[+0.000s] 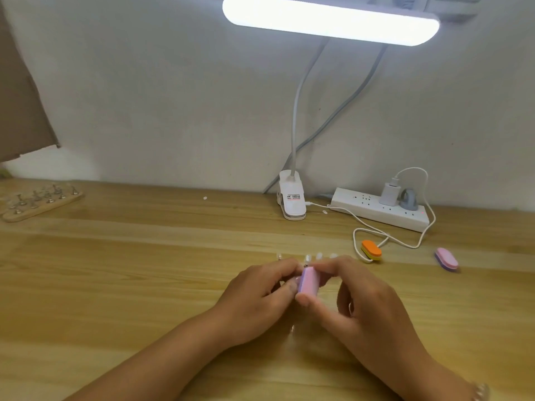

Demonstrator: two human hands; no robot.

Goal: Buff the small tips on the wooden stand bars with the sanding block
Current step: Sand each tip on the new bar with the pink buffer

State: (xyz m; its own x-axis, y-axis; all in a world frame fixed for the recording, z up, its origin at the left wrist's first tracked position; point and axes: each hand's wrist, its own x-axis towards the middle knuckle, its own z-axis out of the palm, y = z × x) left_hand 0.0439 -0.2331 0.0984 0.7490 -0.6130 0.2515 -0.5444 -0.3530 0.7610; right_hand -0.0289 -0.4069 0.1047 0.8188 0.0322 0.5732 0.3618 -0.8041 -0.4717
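A pink sanding block point(307, 282) stands tilted at the table's middle, pinched between the thumb and fingers of my right hand point(353, 296). My left hand point(257, 287) curls its fingers around something small just left of the block; the stand bar under the hands is mostly hidden. A row of small clear tips point(318, 256) pokes up just beyond my fingers. The block's top edge sits close to one tip point(307, 259).
A wooden stand bar with metal holders point(40, 202) lies at the far left. An orange-yellow block point(371, 250) and a pink-purple block point(447, 258) lie to the right. A clip lamp base point(292, 198), power strip point(379, 208) and white cable point(405, 244) sit by the wall.
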